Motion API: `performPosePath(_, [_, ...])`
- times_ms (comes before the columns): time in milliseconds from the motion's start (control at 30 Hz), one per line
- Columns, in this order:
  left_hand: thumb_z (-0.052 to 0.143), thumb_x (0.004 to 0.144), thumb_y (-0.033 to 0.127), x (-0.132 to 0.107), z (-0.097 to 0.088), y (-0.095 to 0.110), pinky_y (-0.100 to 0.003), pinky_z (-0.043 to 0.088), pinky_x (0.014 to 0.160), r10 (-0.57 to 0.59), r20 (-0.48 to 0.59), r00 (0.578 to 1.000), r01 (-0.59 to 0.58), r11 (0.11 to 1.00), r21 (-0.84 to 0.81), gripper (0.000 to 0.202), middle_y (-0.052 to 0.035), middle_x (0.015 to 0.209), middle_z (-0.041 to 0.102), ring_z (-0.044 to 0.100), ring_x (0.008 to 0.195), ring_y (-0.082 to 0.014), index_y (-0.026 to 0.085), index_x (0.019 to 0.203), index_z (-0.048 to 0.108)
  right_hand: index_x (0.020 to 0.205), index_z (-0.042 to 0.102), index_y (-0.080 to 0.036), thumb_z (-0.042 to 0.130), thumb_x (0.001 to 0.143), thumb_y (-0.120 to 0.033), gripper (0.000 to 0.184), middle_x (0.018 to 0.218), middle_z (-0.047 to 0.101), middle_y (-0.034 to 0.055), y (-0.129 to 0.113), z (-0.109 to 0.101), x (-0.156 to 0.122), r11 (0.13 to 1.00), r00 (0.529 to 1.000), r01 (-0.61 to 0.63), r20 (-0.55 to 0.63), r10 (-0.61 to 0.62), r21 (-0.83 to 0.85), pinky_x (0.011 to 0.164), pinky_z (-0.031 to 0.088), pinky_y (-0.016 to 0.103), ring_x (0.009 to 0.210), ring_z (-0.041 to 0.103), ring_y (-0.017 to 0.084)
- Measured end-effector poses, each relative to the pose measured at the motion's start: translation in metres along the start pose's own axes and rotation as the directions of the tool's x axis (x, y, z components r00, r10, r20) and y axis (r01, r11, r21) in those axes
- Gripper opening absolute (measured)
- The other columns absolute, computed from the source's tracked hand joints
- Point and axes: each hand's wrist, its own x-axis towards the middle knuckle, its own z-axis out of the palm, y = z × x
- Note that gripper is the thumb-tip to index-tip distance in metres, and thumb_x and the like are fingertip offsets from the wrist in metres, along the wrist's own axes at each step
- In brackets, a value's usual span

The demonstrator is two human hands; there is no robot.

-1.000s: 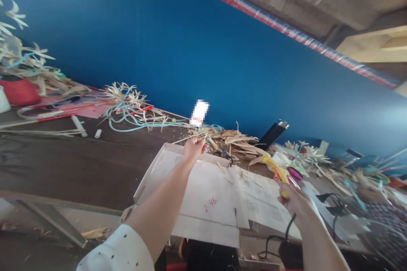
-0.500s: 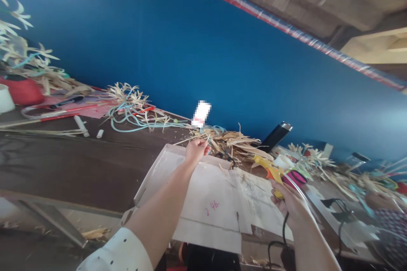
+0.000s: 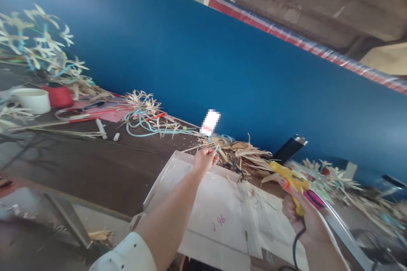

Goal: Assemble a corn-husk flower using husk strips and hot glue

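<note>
My right hand (image 3: 307, 220) is wrapped round the handle of a yellow hot glue gun (image 3: 291, 176) with an orange trigger, its nozzle pointing left. A black cord (image 3: 295, 243) runs down from the grip. Over the far edge of a flat white cardboard box (image 3: 203, 203), my left hand (image 3: 205, 160) is pinched on a thin pale strip (image 3: 217, 148), whose tip sticks up past the fingers. What this strip is made of is too small to tell. Just beyond that hand lies a heap of dried husks (image 3: 243, 151). Dark-handled scissors (image 3: 238, 169) lie partly hidden at the heap's edge.
A black flask (image 3: 291, 149) leans by the blue wall (image 3: 190, 63). Pale husk flowers (image 3: 47, 46), a white cup (image 3: 33, 100), a red pot (image 3: 59, 95) and light-blue cords (image 3: 140, 129) lie along the table's left side. More husk flowers (image 3: 333, 175) are at right.
The view has shifted left, so everything sits further right. My right hand has raised the glue gun off the papers, nozzle still leftward. My left hand keeps its pinch on the strip.
</note>
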Motion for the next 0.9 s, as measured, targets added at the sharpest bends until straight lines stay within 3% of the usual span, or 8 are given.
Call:
performPosePath(100, [0.060,0.073,0.028,0.002,0.000,-0.001,-0.018,0.046,0.047,-0.005,-0.027,1.000,0.005,1.000,-0.013,0.016,-0.0051,0.066,0.067,0.059,0.053,-0.0095,0.013,0.074,0.062,0.083,0.063,-0.017,0.070,0.067,-0.036,0.026,0.046,0.039,-0.0061,-0.005,0.016,0.007,0.999,0.997,0.009,0.078,-0.013,0.046,0.033,0.027,0.015,0.039,0.033,0.004])
performPosePath(300, [0.059,0.074,0.030,0.001,-0.002,0.003,-0.018,0.046,0.049,0.027,-0.061,0.998,-0.030,0.998,-0.052,0.016,-0.0044,0.065,0.067,0.059,0.055,-0.0099,0.014,0.072,0.062,0.088,0.063,-0.018,0.076,0.061,-0.035,0.034,0.056,0.048,-0.0048,0.000,0.064,0.025,0.968,0.967,0.247,0.066,-0.245,-0.035,0.046,0.037,0.020,0.050,0.044,0.008])
performPosePath(433, [0.057,0.076,0.030,0.002,-0.004,0.006,-0.018,0.045,0.049,0.037,-0.086,0.996,-0.041,0.998,-0.040,0.016,-0.0039,0.068,0.067,0.058,0.055,-0.0099,0.016,0.073,0.063,0.076,0.062,-0.016,0.078,0.056,-0.039,0.034,0.063,0.056,-0.0021,0.010,0.097,0.040,0.951,0.964,0.262,0.100,-0.248,-0.166,0.054,0.040,0.023,0.057,0.049,0.011])
performPosePath(600, [0.057,0.075,0.030,0.005,-0.005,0.008,-0.018,0.044,0.049,0.026,-0.146,0.989,-0.041,0.994,-0.102,0.016,-0.0037,0.067,0.066,0.058,0.057,-0.0102,0.015,0.076,0.063,0.093,0.065,-0.017,0.076,0.061,-0.036,0.039,0.059,0.052,-0.0051,0.016,0.133,0.042,0.974,0.966,0.207,0.174,-0.190,-0.087,0.058,0.041,0.024,0.053,0.043,0.009])
performPosePath(733, [0.057,0.075,0.026,0.006,-0.007,0.012,-0.018,0.044,0.048,-0.005,-0.181,0.983,-0.022,0.989,-0.147,0.015,-0.0037,0.066,0.066,0.056,0.054,-0.0089,0.013,0.079,0.062,0.092,0.066,-0.016,0.076,0.062,-0.032,0.036,0.054,0.044,-0.0067,0.030,0.146,0.039,0.994,0.973,0.103,0.204,-0.110,0.044,0.057,0.041,0.025,0.050,0.040,0.008])
performPosePath(900, [0.057,0.075,0.023,0.003,-0.008,0.017,-0.017,0.044,0.046,-0.013,-0.200,0.980,-0.029,0.978,-0.208,0.012,-0.0031,0.063,0.065,0.056,0.053,-0.0084,0.012,0.076,0.061,0.080,0.065,-0.017,0.079,0.057,-0.030,0.030,0.061,0.051,-0.0049,0.052,0.142,0.039,0.985,0.977,0.114,0.167,-0.135,0.131,0.051,0.039,0.023,0.049,0.040,0.007])
